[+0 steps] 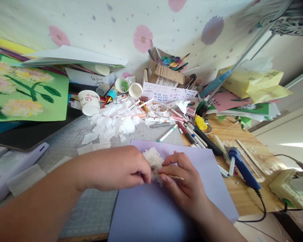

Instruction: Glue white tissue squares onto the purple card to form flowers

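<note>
A sheet of lavender paper [138, 208] lies in front of me, with a crumpled white tissue-paper cluster [153, 155] near its upper part. From the left, my left hand [131, 168] reaches over the sheet. Its fingers are curled down at the cluster's left edge, and whatever they pinch is hidden. My right hand [183, 178] comes in from the other side, with thumb and fingers closed on a thin wooden stick [176, 177]. The stick's left end points into the cluster between both hands.
Torn white tissue paper [111, 119] is heaped on the grey cutting mat [91, 211]. Markers [168, 133] and paper cups [89, 102] stand or lie behind. At right are a blue glue gun [243, 168] with a cord and a power strip [289, 188]. A green flower painting [27, 87] leans left.
</note>
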Demonstrator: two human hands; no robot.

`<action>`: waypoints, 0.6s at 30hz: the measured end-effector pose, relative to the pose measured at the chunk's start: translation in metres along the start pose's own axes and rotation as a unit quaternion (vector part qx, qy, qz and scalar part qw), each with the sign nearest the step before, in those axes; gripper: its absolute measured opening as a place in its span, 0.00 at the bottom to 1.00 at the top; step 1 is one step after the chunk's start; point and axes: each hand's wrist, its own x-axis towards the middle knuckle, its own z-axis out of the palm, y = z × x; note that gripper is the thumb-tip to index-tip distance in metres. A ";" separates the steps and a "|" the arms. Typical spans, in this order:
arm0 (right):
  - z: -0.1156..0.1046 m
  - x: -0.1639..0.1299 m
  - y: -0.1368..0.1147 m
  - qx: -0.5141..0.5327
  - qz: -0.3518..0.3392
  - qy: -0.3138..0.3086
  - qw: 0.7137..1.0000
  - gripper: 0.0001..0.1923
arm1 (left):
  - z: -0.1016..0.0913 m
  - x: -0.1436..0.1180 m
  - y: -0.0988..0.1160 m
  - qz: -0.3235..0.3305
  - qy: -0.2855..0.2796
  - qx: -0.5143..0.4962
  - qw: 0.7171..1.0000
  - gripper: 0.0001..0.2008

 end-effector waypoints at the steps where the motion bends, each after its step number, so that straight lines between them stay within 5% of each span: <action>1: 0.001 0.001 0.000 -0.004 0.000 -0.007 1.000 0.06 | -0.007 -0.005 -0.005 -0.011 0.004 -0.006 1.000 0.13; 4: 0.002 0.001 0.001 -0.002 0.002 -0.011 1.000 0.07 | -0.027 -0.021 -0.028 -0.111 0.088 0.051 0.989 0.07; 8: 0.002 -0.001 0.003 -0.002 0.001 -0.015 1.000 0.07 | -0.044 -0.036 -0.050 -0.293 0.208 0.180 0.916 0.04; 14: 0.001 -0.002 0.004 -0.011 -0.004 -0.023 1.000 0.07 | -0.041 -0.032 -0.055 -0.272 0.178 0.215 0.921 0.06; 18: 0.001 -0.002 0.003 -0.016 0.000 -0.021 1.000 0.07 | -0.037 -0.023 -0.057 -0.316 0.229 0.231 0.891 0.10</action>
